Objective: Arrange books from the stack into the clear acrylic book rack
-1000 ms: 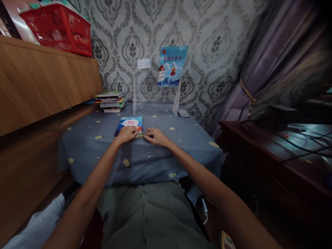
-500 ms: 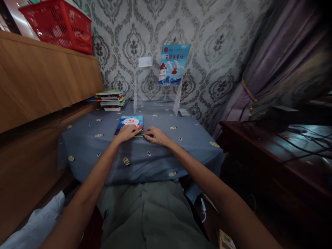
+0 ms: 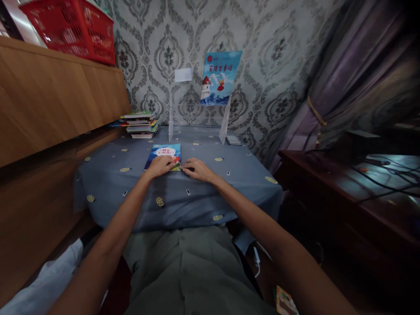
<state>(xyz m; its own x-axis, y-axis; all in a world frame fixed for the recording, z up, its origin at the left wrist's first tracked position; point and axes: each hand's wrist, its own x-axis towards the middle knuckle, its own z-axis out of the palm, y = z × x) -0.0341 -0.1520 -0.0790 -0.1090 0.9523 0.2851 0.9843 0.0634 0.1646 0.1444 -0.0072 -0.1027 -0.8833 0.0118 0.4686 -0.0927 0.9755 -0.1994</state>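
Blue booklet lies face-up on the counter, just short of twelve o'clock, title edge toward twelve, long axis roughly twelve-to-six. Half-curled left hand covers its lower part; right hand, loosely curled, is at its four-o'clock corner, grip unclear.

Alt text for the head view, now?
A person's bare left grip lies on a blue illustrated booklet on a blue tablecloth, the right grip by the booklet's lower right corner. Behind: a stack of books at left, a blue illustrated sheet before patterned wallpaper.
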